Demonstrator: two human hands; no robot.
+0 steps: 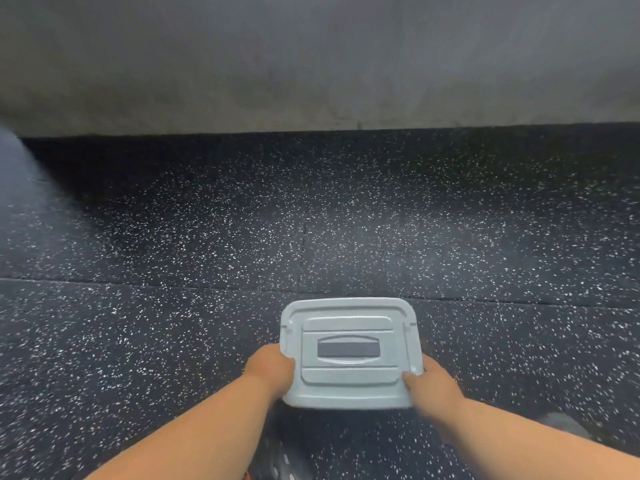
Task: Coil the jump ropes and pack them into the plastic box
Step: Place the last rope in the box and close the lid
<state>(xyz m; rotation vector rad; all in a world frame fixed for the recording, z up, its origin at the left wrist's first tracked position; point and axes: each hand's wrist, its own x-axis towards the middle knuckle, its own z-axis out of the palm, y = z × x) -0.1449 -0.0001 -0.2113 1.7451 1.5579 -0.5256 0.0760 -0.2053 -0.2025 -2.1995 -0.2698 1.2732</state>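
A white plastic box [349, 317] with its lid on and a grey handle recess in the lid's middle is in front of me, low in the head view. My left hand [270, 370] grips the box's left side, thumb on the lid's edge. At the near right corner my right hand [431, 384] grips the box, thumb on top of the lid. No jump rope is in sight; the lid hides the box's inside.
Black rubber floor with white speckles [311, 220] spreads all around, with tile seams running across it. A grey concrete wall [311, 64] rises at the far side. A shoe [564, 424] shows at the lower right, and another blurred shape lies below the box.
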